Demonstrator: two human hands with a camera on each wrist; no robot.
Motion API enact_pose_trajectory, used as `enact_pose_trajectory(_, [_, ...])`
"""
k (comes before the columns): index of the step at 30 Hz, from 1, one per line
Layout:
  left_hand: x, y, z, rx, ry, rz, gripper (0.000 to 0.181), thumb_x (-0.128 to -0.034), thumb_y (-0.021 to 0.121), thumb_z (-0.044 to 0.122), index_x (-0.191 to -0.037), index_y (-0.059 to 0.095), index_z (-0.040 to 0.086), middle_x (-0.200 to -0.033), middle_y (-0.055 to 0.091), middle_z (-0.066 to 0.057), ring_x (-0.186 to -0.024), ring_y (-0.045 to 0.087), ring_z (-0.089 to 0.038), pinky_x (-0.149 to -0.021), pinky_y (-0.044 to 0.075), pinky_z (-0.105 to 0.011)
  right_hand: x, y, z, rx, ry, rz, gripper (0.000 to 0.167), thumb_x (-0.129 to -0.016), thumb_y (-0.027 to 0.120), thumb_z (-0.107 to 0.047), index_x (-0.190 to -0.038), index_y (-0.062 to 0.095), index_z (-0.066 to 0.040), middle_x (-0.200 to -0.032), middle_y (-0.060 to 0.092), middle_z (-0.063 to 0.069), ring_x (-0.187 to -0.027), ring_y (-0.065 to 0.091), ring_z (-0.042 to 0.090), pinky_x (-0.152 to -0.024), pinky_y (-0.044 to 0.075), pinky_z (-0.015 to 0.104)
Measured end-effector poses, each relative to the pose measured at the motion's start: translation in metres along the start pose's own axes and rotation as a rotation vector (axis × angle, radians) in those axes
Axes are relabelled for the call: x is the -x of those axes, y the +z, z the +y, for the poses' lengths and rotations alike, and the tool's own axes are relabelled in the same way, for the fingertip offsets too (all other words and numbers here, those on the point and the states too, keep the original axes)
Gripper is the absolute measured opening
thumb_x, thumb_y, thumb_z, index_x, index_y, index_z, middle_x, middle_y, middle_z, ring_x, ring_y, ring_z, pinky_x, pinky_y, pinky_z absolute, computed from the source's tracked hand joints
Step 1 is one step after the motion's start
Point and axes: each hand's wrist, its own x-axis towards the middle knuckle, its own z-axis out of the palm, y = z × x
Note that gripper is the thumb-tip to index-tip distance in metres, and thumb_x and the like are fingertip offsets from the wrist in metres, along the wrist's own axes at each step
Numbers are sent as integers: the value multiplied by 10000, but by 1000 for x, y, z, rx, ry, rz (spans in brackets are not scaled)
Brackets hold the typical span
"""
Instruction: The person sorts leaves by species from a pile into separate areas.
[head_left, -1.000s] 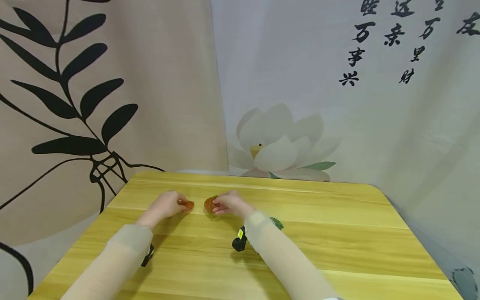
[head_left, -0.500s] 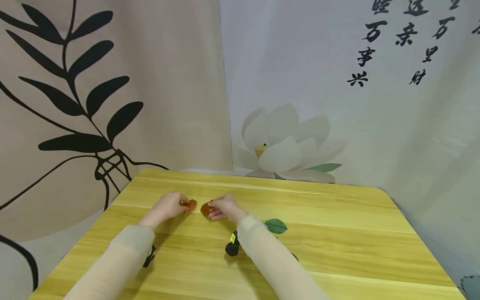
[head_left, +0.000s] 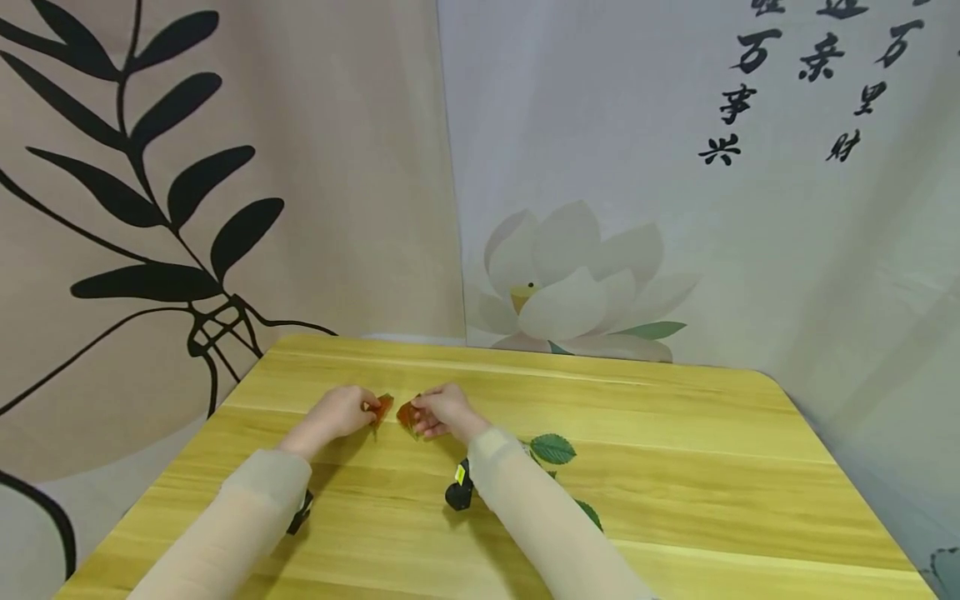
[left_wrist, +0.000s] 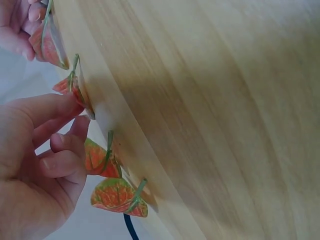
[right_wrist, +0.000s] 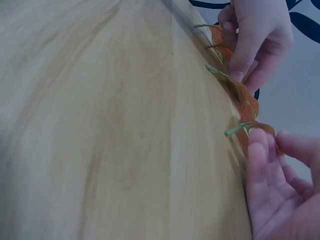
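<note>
Apparently works, in the head view, over the far, left part of the counter [head_left: 675, 467], pinching one orange-red leaf [head_left: 383, 407] narrowly with the left hand [head_left: 341, 410] and another, the right-hand leaf [head_left: 406, 416], with the right hand [head_left: 447, 411], near each other but apart. Also shows a green sprig [head_left: 553, 448] farther right, partly hidden behind the right sleeve [head_left: 540, 517] and in neither grip. Adds, in the left wrist view, two more of the kind: an inner leaf [left_wrist: 103, 162], partly covered by the left hand, contact hard to tell, and an outer leaf [left_wrist: 115, 196] beyond, clear of any grip. Lines up, in the right wrist view, as a row of four with green stems [right_wrist: 235, 131] pointing much the same way. Looks roughly half done, with two seemingly laid, two yet to be let go and the sprig not taken up.
</note>
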Motion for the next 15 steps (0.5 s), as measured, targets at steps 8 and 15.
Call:
enact_pose_trajectory(8, [1,-2,2,15,-2,-2,216,-889,679,102,-1081,729,15,-1136,671,-179,-997,624,-346,-786,497,-460,0,2,-1,2,-9,16,301,-929,644,-108,-1185,587,41,-777,678,108,-481,595,130,-449,499,241])
enact_pose_trajectory(15, [3,-7,3,12,1,5,231,-895,681,116,-1098,719,13,-1087,679,-183,-935,632,-308,-762,505,-447,-1,1,-1,18,2,16,269,-936,656,-209,-1108,634,-3,-779,682,101,-492,602,133,-458,501,244])
